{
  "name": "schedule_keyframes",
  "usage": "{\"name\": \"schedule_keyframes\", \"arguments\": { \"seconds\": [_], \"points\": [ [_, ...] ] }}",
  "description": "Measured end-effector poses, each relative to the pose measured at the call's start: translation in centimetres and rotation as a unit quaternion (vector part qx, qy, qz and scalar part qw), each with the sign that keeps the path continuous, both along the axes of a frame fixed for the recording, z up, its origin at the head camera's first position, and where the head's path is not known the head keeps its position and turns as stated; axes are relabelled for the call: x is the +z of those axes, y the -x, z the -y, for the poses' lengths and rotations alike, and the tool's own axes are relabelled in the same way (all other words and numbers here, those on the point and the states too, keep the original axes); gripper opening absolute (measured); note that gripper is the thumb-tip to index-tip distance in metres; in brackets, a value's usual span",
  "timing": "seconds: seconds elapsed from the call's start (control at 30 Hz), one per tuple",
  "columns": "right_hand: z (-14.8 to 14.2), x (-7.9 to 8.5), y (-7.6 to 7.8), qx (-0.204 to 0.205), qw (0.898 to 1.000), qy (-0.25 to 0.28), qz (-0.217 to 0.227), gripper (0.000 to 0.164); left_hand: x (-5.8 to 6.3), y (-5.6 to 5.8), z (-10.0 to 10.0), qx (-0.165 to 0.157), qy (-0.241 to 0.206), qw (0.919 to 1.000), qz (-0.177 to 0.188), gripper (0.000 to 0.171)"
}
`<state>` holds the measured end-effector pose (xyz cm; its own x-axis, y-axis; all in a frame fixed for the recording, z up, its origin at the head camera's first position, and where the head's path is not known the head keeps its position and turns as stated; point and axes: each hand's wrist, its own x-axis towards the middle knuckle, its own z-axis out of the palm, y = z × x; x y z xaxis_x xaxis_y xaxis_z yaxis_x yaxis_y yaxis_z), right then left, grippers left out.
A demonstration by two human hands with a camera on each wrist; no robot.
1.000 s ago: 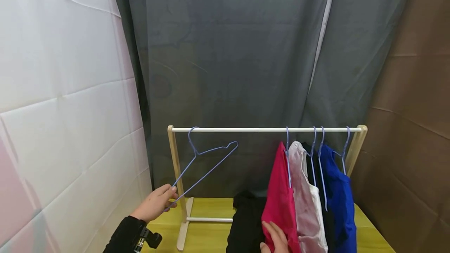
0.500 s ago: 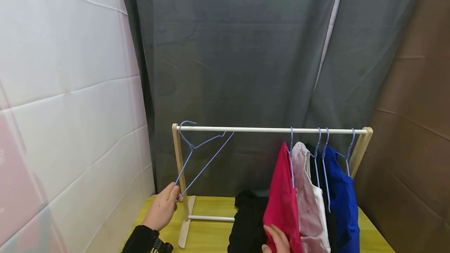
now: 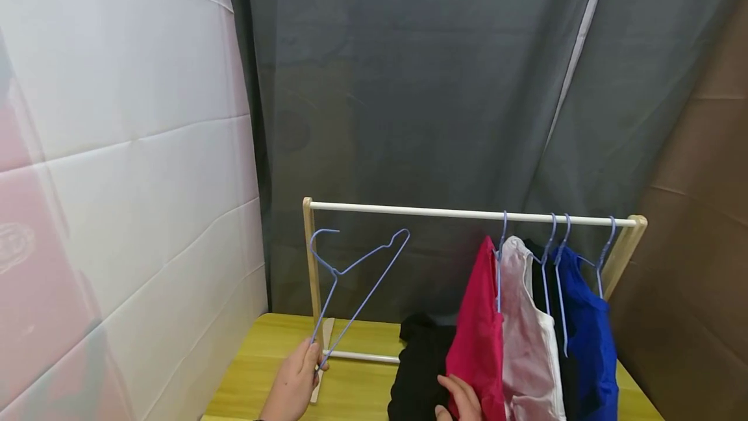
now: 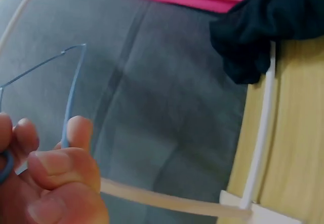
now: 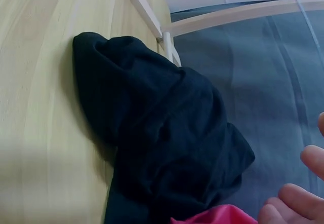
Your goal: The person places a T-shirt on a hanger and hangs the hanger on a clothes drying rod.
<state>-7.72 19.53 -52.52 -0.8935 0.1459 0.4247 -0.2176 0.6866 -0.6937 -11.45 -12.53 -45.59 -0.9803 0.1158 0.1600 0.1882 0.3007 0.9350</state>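
Note:
In the head view my left hand (image 3: 295, 375) pinches a bare blue wire hanger (image 3: 334, 271) by one lower corner. The hanger tilts up to the right, its hook below the rail and apart from it. Close up in the left wrist view, fingers and thumb (image 4: 53, 163) curl round the wire. My right hand (image 3: 460, 398) lies at the lower left edge of a magenta garment (image 3: 474, 336), fingers relaxed; whether it presses the cloth cannot be told. Left of it is a crumpled black garment (image 3: 419, 366), spread on the table in the right wrist view.
A wooden rack with a white rail (image 3: 409, 210) stands on the yellow wood-grain table (image 3: 251, 369). Beyond the magenta piece hang a pink garment (image 3: 517, 343) with white edging, a black one and a blue one (image 3: 593, 343). A white lower bar (image 3: 365, 357) joins the rack's feet.
The hanger rose until its hook was at the rail, then came down below it with my left hand. The head view has turned left. My right hand stays by the magenta garment.

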Motion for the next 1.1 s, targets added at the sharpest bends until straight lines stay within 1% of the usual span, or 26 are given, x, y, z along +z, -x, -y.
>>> {"name": "schedule_keyframes", "arguments": {
  "seconds": [0.07,0.13,0.17,0.2,0.27,0.33,0.4,0.43,0.5,0.57,0.63,0.7,0.73,0.8,0.87,0.93,1.03,1.1],
  "points": [
    [0.2,0.5,0.3,0.015,0.999,0.029,0.033,0.039,-0.8,0.1,-0.4,0.001,-0.004,1.0,0.0,0.041],
    [0.8,1.3,0.9,0.035,0.995,0.053,0.083,0.039,-1.4,0.1,-0.7,0.011,-0.002,0.9999,0.002,0.04],
    [1.2,1.7,1.4,0.049,0.992,0.061,0.1,0.039,-1.7,0.1,-1.0,0.015,-0.002,0.9999,0.003,0.04],
    [1.8,1.8,2.0,0.06,0.99,0.063,0.107,0.039,-1.9,0.2,-1.2,0.018,-0.004,0.9998,0.003,0.04],
    [3.1,2.0,3.4,0.082,0.99,0.044,0.103,0.039,-2.5,0.3,-1.8,0.019,-0.008,0.9998,0.004,0.04],
    [4.6,1.8,5.1,0.095,0.991,0.005,0.089,0.037,-2.9,0.3,-2.4,0.013,-0.01,0.9999,0.004,0.04],
    [6.0,1.6,6.7,0.111,0.989,-0.052,0.079,0.034,-3.3,0.3,-3.1,0.009,-0.011,0.9999,0.007,0.041],
    [6.6,1.5,7.5,0.118,0.986,-0.088,0.073,0.032,-3.5,0.3,-3.4,0.009,-0.01,0.9999,0.007,0.041],
    [7.5,1.1,9.1,0.125,0.977,-0.163,0.053,0.026,-3.7,0.4,-3.8,0.011,-0.006,0.9999,0.007,0.041],
    [7.7,0.8,10.6,0.13,0.963,-0.232,0.036,0.022,-3.9,0.5,-4.2,0.016,-0.001,0.9998,0.008,0.04],
    [7.1,0.7,11.8,0.126,0.95,-0.283,0.025,0.019,-4.0,0.5,-4.6,0.014,0.002,0.9999,0.008,0.04],
    [5.8,0.5,12.8,0.119,0.94,-0.318,0.03,0.022,-4.1,0.5,-4.9,0.009,0.002,0.9999,0.009,0.039],
    [5.0,0.5,13.1,0.114,0.936,-0.33,0.038,0.025,-4.2,0.4,-5.1,0.006,0.004,0.9999,0.011,0.038],
    [3.4,0.3,13.4,0.105,0.934,-0.337,0.06,0.034,-4.4,0.2,-5.4,0.001,0.002,0.9999,0.015,0.037],
    [1.8,0.0,13.5,0.09,0.934,-0.336,0.082,0.041,-4.7,-0.1,-5.6,-0.001,0.0,0.9998,0.021,0.035],
    [0.2,-0.3,13.5,0.072,0.938,-0.325,0.101,0.046,-5.0,-0.4,-5.6,-0.001,0.0,0.9997,0.026,0.035],
    [-2.2,-0.8,13.1,0.041,0.944,-0.306,0.12,0.046,-5.6,-0.9,-5.7,-0.003,-0.004,0.9991,0.041,0.036],
    [-3.5,-1.0,12.9,0.028,0.947,-0.291,0.132,0.043,-5.9,-1.1,-5.7,-0.005,-0.008,0.9986,0.052,0.038]
  ]
}}
